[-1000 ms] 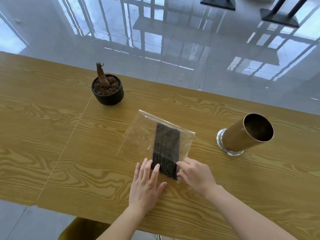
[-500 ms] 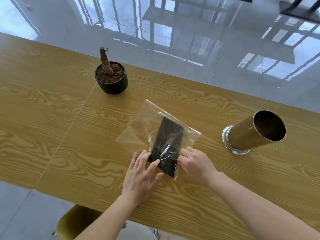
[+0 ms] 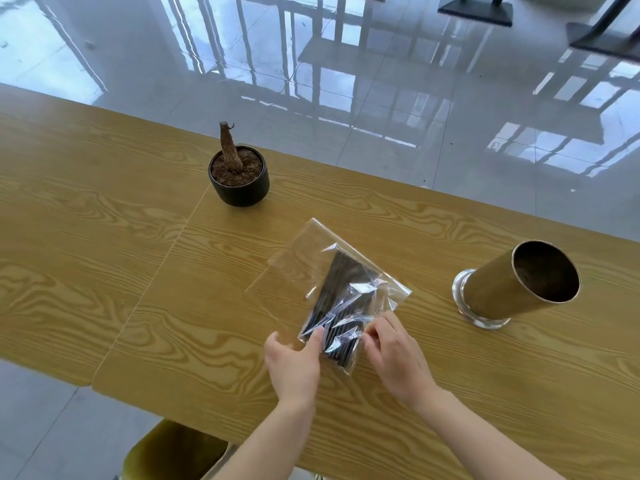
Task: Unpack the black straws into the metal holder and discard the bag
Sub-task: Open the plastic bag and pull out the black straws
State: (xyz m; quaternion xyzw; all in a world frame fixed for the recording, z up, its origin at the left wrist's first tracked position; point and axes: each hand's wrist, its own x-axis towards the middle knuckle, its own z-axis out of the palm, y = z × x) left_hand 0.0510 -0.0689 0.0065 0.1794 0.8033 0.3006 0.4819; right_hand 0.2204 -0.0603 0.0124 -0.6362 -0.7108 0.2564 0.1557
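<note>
Clear bag (image 3: 332, 271) of black straws (image 3: 337, 306) toward the near edge of the wooden table (image 3: 104, 254), crumpled and lifted at its near end. Left hand (image 3: 294, 365) pinching the bag's near left corner, thumb on top. Right hand (image 3: 391, 355) gripping the near right edge, fingers curled. Metal holder (image 3: 512, 292) upright and empty toward the right end, well apart from the bag. Black plant pot (image 3: 239, 178) by the far edge.
</note>
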